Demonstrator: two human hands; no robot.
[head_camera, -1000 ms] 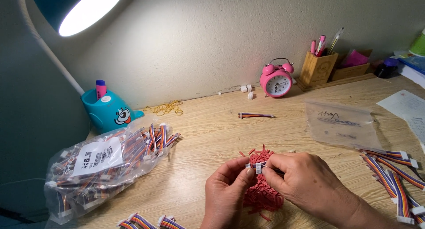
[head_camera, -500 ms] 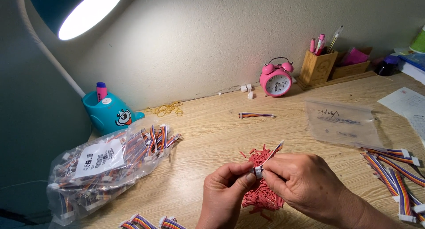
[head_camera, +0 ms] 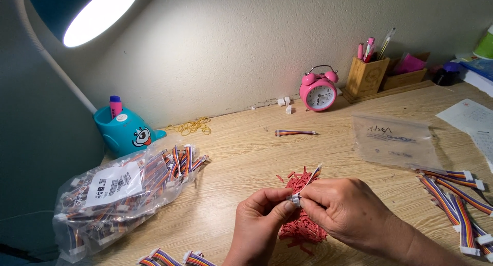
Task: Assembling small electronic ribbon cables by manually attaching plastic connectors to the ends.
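While both hands pinch its white connector end, left hand (head_camera: 259,222) and right hand (head_camera: 341,212) fingers clamped together there, the striped ribbon cable (head_camera: 309,177) slants up and away to the right above red plastic scraps (head_camera: 302,226) on the woodgrain worktop (head_camera: 246,158); beyond, a pink alarm clock (head_camera: 318,90) against the rough wall.

You are looking down from one head-worn camera, facing forward across the wooden desk (head_camera: 246,158) toward the wall (head_camera: 257,40), sitting close above your hands, no second view sharing anything.
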